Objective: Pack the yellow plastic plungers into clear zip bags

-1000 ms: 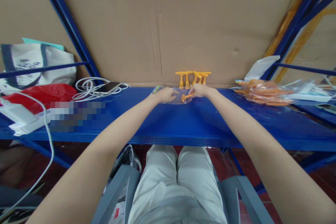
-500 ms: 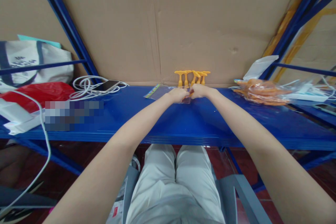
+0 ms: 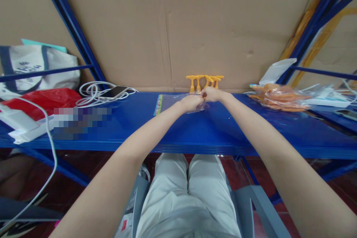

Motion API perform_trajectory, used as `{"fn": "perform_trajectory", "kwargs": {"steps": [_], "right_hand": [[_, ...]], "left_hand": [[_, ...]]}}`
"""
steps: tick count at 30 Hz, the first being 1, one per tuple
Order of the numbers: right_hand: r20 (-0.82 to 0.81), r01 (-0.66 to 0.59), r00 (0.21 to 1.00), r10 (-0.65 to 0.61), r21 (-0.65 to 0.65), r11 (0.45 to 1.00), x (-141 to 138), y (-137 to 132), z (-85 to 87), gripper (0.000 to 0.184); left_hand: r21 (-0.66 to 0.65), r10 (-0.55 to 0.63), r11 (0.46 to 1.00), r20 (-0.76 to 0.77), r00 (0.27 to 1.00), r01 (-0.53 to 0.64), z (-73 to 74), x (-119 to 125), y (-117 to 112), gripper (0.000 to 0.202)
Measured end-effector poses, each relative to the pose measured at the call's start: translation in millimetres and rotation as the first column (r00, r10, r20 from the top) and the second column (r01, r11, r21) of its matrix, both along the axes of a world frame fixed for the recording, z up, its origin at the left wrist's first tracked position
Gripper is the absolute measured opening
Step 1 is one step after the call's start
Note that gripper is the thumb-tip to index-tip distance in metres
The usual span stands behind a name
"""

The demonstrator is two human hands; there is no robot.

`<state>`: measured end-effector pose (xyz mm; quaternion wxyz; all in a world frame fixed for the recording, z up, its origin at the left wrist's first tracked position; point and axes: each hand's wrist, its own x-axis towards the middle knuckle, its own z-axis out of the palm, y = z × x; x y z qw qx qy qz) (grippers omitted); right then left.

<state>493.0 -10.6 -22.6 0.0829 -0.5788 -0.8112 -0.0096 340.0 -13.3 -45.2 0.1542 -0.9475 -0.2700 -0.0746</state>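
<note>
My left hand (image 3: 192, 103) is closed on a clear plastic bag (image 3: 172, 101), which lies over the shelf and has a coloured printed strip at its left end. Against it, at the bag's right end, my right hand (image 3: 211, 94) is closed in a pinch. A bit of a small orange piece (image 3: 204, 98) shows between the two hands; fingers hide most of it. Just behind the hands, several yellow-orange T-shaped plastic pieces (image 3: 198, 81) stand upright in a row near the cardboard.
The blue shelf (image 3: 195, 134) ends at a cardboard wall (image 3: 125, 26). On the right lies a plastic bag of orange pieces (image 3: 275, 96). At left are a coiled white cable (image 3: 95, 96), a phone (image 3: 115, 91), a red bag (image 3: 41, 100) and a white power strip (image 3: 30, 128).
The plastic bag has turned, its printed strip now more upright and nearer the front edge. My left hand has shifted slightly right, closer against my right hand.
</note>
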Motion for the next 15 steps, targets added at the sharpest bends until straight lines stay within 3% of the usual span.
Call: {"fn": "perform_trajectory", "kwargs": {"steps": [6,15], "right_hand": [[-0.183,-0.022,0.983,0.037,0.085,0.996,4.5,8.9,-7.4,0.025],[-0.49,-0.038,0.87,0.06,0.055,0.998,1.8,15.7,-46.7,0.012]], "left_hand": [[0.027,-0.018,1.0,0.093,0.996,0.015,-15.8,-1.7,5.5,0.019],[0.109,-0.105,0.991,0.227,0.968,0.081,-31.2,-10.1,6.7,0.028]]}}
